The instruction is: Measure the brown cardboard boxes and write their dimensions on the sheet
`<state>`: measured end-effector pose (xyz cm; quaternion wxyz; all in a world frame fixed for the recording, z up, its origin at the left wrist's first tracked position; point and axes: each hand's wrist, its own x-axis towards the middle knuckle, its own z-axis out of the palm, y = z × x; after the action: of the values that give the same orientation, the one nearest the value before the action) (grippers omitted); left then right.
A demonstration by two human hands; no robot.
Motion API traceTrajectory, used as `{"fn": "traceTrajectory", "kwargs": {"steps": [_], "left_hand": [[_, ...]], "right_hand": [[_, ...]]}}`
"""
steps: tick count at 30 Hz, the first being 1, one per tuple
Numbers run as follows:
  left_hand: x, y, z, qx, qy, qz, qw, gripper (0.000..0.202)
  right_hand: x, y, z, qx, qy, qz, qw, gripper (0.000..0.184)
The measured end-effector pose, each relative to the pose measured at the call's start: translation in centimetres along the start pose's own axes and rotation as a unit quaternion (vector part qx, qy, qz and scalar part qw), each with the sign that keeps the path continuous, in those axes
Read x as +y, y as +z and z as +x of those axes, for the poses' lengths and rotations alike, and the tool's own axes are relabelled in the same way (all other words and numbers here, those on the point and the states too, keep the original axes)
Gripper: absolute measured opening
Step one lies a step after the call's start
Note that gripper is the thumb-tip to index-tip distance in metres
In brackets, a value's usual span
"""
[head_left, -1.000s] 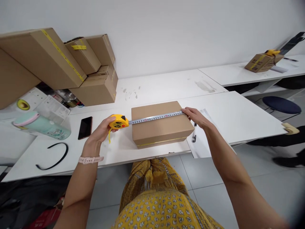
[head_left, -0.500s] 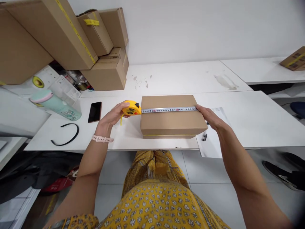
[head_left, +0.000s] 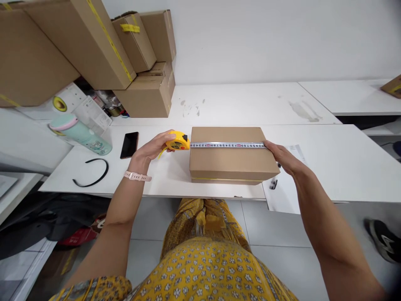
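A closed cardboard box (head_left: 230,163) lies on the white table in front of me. My left hand (head_left: 156,146) is closed around a yellow tape measure (head_left: 178,141) at the box's left edge. From its case the metal blade (head_left: 225,145) runs straight across the box top to the right edge. There my right hand (head_left: 278,154) pinches the blade's end against the box edge; its fingertips are partly hidden behind the box. A yellow strap dangles from the tape measure below my left hand.
Stacked cardboard boxes (head_left: 144,98) stand at the back left. A mint-green bottle (head_left: 84,136), a black phone (head_left: 129,145) and a black headband (head_left: 105,171) lie on the left. A paper sheet (head_left: 283,196) with a pen (head_left: 274,184) sits right of the box, overhanging the table edge.
The camera view has shifted slightly, so the whole scene sits a little differently in the frame. Both hands keep their hold and the blade stays stretched across the box.
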<state>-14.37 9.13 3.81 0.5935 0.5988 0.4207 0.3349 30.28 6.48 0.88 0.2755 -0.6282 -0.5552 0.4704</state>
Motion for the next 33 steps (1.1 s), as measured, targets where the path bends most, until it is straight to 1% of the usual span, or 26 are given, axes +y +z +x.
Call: {"fn": "traceTrajectory", "kwargs": {"steps": [3,5,8,10,11,12,13,14,15,16,17,18,19,20,21,22,24,26,28,33], "left_hand": [[0.0,0.2,-0.2,0.003,-0.003,-0.004,1.0,0.038],[0.3,0.3,-0.4,0.009,0.0,0.001,1.0,0.037],[1.9,0.5,-1.3,0.018,0.018,0.017,1.0,0.033],[3.3,1.0,-2.7,0.014,0.028,0.036,0.999,0.031],[3.9,1.7,-3.7,0.004,0.026,0.045,0.999,0.032],[4.4,2.6,-4.7,-0.017,0.018,0.051,0.998,0.038],[4.7,3.9,-5.8,-0.045,0.009,0.042,0.998,0.048],[4.8,5.6,-6.8,-0.084,-0.015,0.025,0.996,0.06],[4.5,7.7,-7.7,-0.134,-0.043,-0.001,0.99,0.071],[4.1,10.1,-8.4,-0.177,-0.065,-0.037,0.981,0.077],[3.6,12.6,-8.9,-0.201,-0.083,-0.081,0.973,0.079],[2.9,15.1,-9.2,-0.217,-0.097,-0.138,0.961,0.077],[2.3,17.5,-9.2,-0.214,-0.105,-0.188,0.953,0.072],[1.7,19.6,-9.0,-0.193,-0.101,-0.225,0.95,0.069],[1.3,21.4,-8.6,-0.161,-0.094,-0.261,0.947,0.065],[1.1,22.8,-8.1,-0.136,-0.088,-0.293,0.942,0.064],[1.1,24.4,-7.2,-0.091,-0.08,-0.323,0.938,0.065],[1.3,25.0,-6.7,-0.068,-0.083,-0.327,0.939,0.066],[1.5,25.4,-6.6,-0.061,-0.089,-0.326,0.939,0.063],[1.6,26.4,-7.3,-0.058,-0.089,-0.33,0.938,0.057]], "right_hand": [[-0.2,0.1,-0.1,-0.007,-0.032,-0.018,0.999,0.057],[-0.4,0.0,-0.1,-0.006,-0.048,-0.041,0.998,0.055],[-1.2,-0.9,-0.4,0.0,-0.064,-0.086,0.994,0.053],[-2.3,-2.1,-0.8,0.011,-0.085,-0.105,0.991,0.053],[-3.0,-2.7,-1.1,0.029,-0.099,-0.105,0.989,0.053],[-3.8,-3.2,-1.3,0.056,-0.113,-0.098,0.987,0.052],[-4.7,-3.5,-1.4,0.086,-0.128,-0.089,0.984,0.051],[-5.7,-3.6,-1.3,0.11,-0.145,-0.082,0.98,0.05],[-6.7,-3.5,-1.1,0.121,-0.165,-0.082,0.975,0.048],[-7.6,-3.0,-0.6,0.115,-0.185,-0.089,0.972,0.045],[-8.4,-2.4,0.2,0.092,-0.202,-0.101,0.97,0.043],[-9.0,-1.6,1.1,0.062,-0.215,-0.114,0.968,0.041],[-9.5,-0.7,2.2,0.034,-0.224,-0.122,0.966,0.039],[-9.8,0.1,3.4,0.013,-0.227,-0.124,0.966,0.038],[-9.8,0.9,4.5,-0.003,-0.223,-0.123,0.967,0.038],[-9.7,1.5,5.6,-0.013,-0.214,-0.121,0.969,0.038],[-9.3,2.3,7.3,-0.024,-0.19,-0.119,0.974,0.039],[-8.7,2.6,8.3,-0.029,-0.175,-0.122,0.977,0.041],[-8.3,2.7,8.6,-0.035,-0.173,-0.128,0.976,0.044],[-7.8,2.6,8.3,-0.084,-0.178,-0.107,0.975,0.05]]}}
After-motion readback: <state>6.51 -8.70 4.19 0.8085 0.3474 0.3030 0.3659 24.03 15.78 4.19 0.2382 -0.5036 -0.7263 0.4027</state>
